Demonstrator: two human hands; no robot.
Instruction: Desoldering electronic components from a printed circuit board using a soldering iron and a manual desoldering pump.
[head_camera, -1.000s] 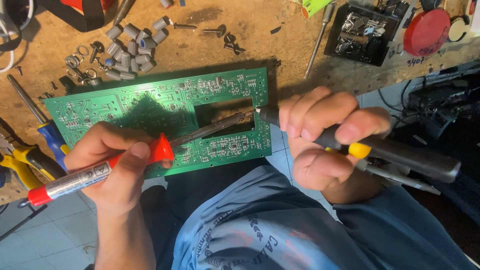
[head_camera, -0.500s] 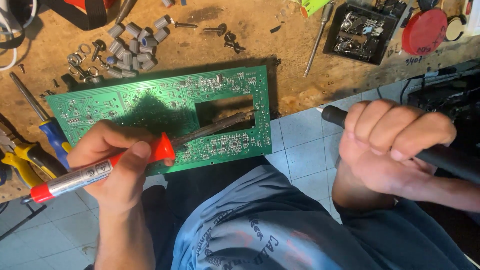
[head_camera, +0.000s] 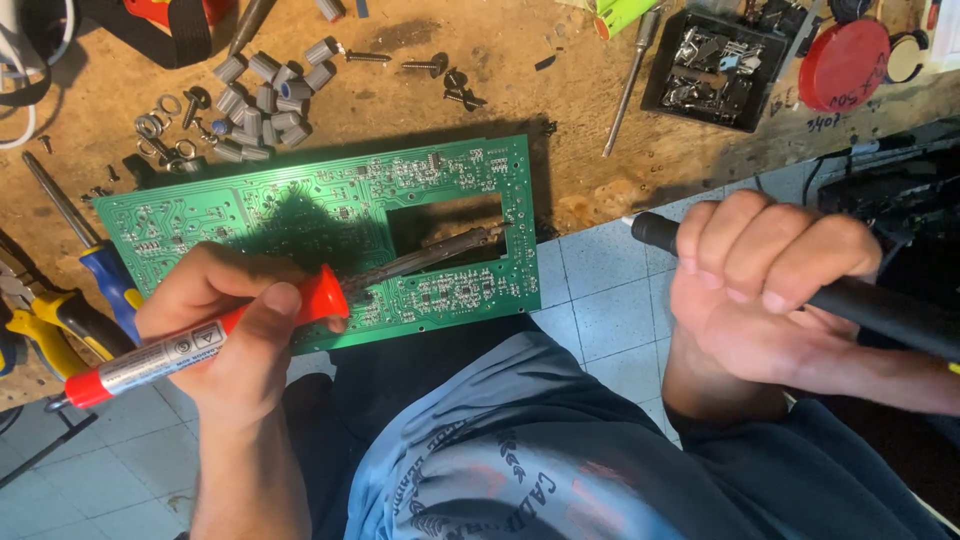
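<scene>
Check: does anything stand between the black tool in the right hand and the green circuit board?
Nothing visible does. The right hand holds the black tool off the bench edge; only open floor tile separates its tip from the circuit board.

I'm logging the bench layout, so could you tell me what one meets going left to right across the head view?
Yellow-handled pliers → left hand holding the soldering iron → green circuit board → right hand gripping a black tool.
</scene>
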